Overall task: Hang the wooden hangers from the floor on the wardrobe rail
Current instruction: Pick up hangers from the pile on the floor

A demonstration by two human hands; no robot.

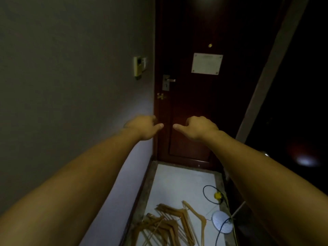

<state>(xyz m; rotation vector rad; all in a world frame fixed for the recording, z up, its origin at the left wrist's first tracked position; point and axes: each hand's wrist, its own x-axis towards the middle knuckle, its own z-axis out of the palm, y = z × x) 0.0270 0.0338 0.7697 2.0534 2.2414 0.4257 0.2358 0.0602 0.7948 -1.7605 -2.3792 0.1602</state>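
Note:
Several wooden hangers lie in a loose pile on the pale floor at the bottom middle. Both my arms are stretched out forward at mid height, well above the pile. My left hand and my right hand are held side by side with fingers curled down and thumbs pointing toward each other. Neither hand holds anything. The wardrobe rail is not in view; a dark opening lies on the right.
A dark wooden door with a lever handle closes the narrow corridor ahead. A grey wall runs along the left. A round white device, black and yellow cables lie on the floor at the right.

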